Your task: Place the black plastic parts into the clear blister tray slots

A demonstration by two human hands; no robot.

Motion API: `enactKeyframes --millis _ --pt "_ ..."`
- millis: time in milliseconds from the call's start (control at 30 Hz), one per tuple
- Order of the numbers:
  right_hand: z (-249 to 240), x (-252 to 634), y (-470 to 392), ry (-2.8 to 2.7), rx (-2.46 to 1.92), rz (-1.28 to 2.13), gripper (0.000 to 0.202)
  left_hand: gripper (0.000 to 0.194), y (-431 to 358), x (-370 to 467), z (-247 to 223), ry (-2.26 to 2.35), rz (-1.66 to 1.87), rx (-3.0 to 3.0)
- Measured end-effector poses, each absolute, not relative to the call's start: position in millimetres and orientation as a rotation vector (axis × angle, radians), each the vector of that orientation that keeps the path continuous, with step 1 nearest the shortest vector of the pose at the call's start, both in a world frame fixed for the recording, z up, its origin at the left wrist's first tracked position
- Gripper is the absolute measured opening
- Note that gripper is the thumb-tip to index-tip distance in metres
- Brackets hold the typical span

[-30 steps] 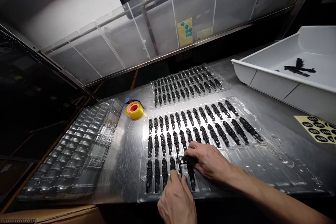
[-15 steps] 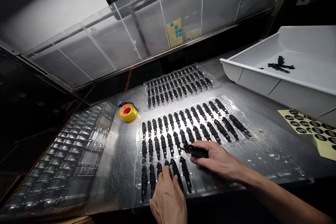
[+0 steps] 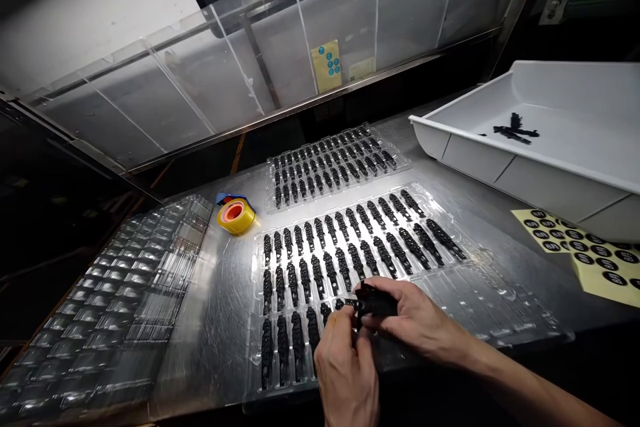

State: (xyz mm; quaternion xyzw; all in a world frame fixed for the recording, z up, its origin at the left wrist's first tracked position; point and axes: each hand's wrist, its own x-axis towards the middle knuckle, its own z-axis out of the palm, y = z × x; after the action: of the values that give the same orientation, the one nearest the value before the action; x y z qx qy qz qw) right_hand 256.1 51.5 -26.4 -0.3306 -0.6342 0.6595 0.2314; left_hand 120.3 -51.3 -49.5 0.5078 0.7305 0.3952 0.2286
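My right hand (image 3: 420, 320) is closed around a small bunch of dark black plastic parts (image 3: 377, 300), held over the front row of a clear plastic tray (image 3: 453, 283). My left hand (image 3: 349, 367) meets it there, its thumb and fingers pinched on the end of a slim black part at the bunch's left side. Beneath the left hand, parts of the front row are hidden. Long jointed-looking black parts (image 3: 297, 347) lie in the tray's slots, filling the two back rows nearly across and the left of the front row.
Behind stands a second filled tray (image 3: 325, 167). A yellow tape roll (image 3: 243, 219) and a stack of clear trays (image 3: 125, 300) are on the left. At right are a white bin (image 3: 540, 173) with a few black parts and yellow sticker sheets (image 3: 595, 267).
My left hand has moved right from the front row to the bunch in my right hand, and now pinches a part there. The view has shifted slightly.
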Motion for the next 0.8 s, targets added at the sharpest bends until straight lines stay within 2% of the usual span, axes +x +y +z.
enactKeyframes --millis 200,400,500,667,800 --pt "-20.8 273.2 54.3 -1.849 -0.900 1.575 0.010 0.020 -47.3 109.6 -33.4 1.920 1.043 1.177" --pt "-39.1 279.8 54.3 -2.118 -0.534 0.865 0.035 0.011 -49.2 102.0 -35.7 2.092 1.327 1.354" --pt "-50.6 282.0 49.3 -2.258 -0.495 0.641 0.044 0.017 -48.1 99.4 -37.6 1.996 1.351 1.610" --pt "-54.4 290.4 42.8 -2.436 -0.606 0.695 0.056 0.028 -40.3 102.5 -40.4 2.079 1.336 1.984" --pt "-52.1 295.9 45.5 -2.394 -0.552 0.691 0.057 0.034 -30.3 106.7 -43.7 2.053 1.038 2.256"
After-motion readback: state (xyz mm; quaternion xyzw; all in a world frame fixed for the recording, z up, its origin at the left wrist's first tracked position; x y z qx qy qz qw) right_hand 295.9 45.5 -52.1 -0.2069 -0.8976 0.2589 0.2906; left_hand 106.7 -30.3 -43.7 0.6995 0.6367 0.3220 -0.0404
